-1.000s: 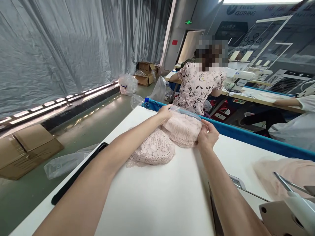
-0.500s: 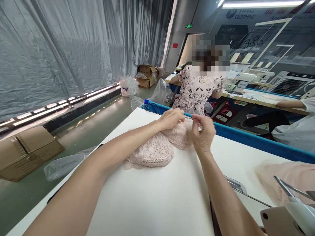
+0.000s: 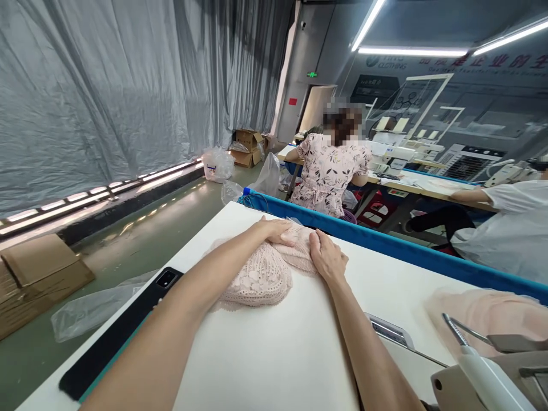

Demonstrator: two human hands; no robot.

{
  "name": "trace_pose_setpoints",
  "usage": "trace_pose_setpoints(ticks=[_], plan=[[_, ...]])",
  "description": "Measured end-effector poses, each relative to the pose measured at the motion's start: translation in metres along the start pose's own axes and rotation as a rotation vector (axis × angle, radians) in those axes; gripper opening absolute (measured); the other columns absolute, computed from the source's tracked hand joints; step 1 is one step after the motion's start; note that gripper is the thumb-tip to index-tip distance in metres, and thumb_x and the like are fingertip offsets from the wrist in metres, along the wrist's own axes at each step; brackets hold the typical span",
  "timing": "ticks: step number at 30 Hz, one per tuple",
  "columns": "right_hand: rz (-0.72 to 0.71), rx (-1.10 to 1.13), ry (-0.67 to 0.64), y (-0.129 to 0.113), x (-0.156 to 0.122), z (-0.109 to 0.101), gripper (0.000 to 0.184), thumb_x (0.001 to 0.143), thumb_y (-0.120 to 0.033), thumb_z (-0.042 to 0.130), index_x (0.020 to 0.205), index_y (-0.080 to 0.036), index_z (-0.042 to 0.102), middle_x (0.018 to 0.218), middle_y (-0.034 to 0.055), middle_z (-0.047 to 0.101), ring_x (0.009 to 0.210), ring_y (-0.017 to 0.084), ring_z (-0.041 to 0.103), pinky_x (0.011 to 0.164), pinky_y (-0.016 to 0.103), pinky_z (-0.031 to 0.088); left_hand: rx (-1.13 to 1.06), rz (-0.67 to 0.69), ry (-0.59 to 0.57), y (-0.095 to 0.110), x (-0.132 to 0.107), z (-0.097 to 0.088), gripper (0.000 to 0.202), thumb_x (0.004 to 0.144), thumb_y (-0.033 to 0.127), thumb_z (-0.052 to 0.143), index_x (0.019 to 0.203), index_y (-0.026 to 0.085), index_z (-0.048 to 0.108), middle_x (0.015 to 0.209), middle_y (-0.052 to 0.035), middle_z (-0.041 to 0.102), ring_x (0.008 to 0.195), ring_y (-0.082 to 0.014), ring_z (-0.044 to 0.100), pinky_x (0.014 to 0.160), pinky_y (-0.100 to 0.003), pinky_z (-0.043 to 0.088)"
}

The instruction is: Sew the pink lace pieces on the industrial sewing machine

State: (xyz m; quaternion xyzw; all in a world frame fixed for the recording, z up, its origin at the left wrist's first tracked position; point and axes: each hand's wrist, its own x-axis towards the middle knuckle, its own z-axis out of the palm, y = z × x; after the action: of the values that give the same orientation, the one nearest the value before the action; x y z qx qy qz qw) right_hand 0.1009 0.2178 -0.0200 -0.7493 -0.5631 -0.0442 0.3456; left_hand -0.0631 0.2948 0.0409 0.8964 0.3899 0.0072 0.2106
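Note:
A pale pink lace piece [image 3: 261, 279] lies in folds on the white tabletop [image 3: 265, 348]. My left hand [image 3: 277, 231] rests flat on its far part, fingers stretched out over the lace. At the right edge of the same piece, my right hand [image 3: 329, 256] presses down with its back upward. Its fingertips are partly hidden, but it looks laid on the cloth rather than pinching it. My left forearm covers the lace's left side.
A black tablet or phone [image 3: 128, 325] lies along the left table edge. Sewing machine parts [image 3: 483, 371] and sheer pink fabric [image 3: 492, 317] are at right. A blue cloth trough [image 3: 385, 234] borders the far edge. Co-workers sit beyond; cardboard boxes [image 3: 43, 279] stand on the floor.
Both hands have come down onto the lace from a raised, pinching pose at its far edge. That far part now lies flatter. The view has shifted, showing more of the black device.

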Motion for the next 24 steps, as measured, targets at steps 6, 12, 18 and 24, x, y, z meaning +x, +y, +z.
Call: trace_pose_setpoints(ticks=[6, 12, 18, 24], plan=[[-0.137, 0.238, 0.211, -0.01, -0.015, -0.017, 0.028, 0.091, -0.033, 0.056, 0.115, -0.018, 0.056, 0.122, 0.0073, 0.056, 0.108, 0.024, 0.056, 0.09, 0.047, 0.046, 0.033, 0.021, 0.136, 0.012, -0.039, -0.023, 0.051, 0.087, 0.038, 0.057, 0.132, 0.019, 0.044, 0.144, -0.0116, 0.035, 0.133, -0.0302, 0.031, 0.107, -0.056, 0.025], [-0.712, 0.466, -0.096, -0.045, -0.053, -0.038, 0.021, 0.093, -0.035, 0.052, 0.09, -0.017, 0.062, 0.089, 0.0015, 0.065, 0.079, 0.014, 0.063, 0.069, 0.032, 0.053, 0.095, 0.088, 0.17, 0.029, -0.124, -0.029, 0.012, 0.083, 0.017, 0.059, 0.092, 0.017, 0.067, 0.095, -0.001, 0.068, 0.094, -0.0159, 0.061, 0.084, -0.026, 0.043], [-0.803, 0.494, -0.17, -0.048, -0.086, -0.048, 0.032, 0.085, -0.011, 0.034, 0.1, -0.024, 0.059, 0.103, 0.0074, 0.064, 0.091, 0.019, 0.065, 0.07, 0.033, 0.057, 0.13, 0.071, 0.19, 0.047, -0.171, 0.012, 0.023, 0.072, 0.036, 0.071, 0.09, 0.021, 0.068, 0.089, -0.0016, 0.065, 0.088, -0.0198, 0.059, 0.073, -0.025, 0.041], [-0.742, 0.45, -0.17, -0.042, -0.095, -0.046, 0.021, 0.087, -0.017, 0.041, 0.103, -0.025, 0.052, 0.1, 0.0064, 0.063, 0.077, 0.018, 0.066, 0.061, 0.029, 0.057, 0.136, -0.005, 0.294, 0.048, -0.169, 0.03, 0.012, 0.078, 0.014, 0.052, 0.079, 0.016, 0.063, 0.09, -0.0051, 0.063, 0.086, -0.0199, 0.057, 0.073, -0.028, 0.04]])
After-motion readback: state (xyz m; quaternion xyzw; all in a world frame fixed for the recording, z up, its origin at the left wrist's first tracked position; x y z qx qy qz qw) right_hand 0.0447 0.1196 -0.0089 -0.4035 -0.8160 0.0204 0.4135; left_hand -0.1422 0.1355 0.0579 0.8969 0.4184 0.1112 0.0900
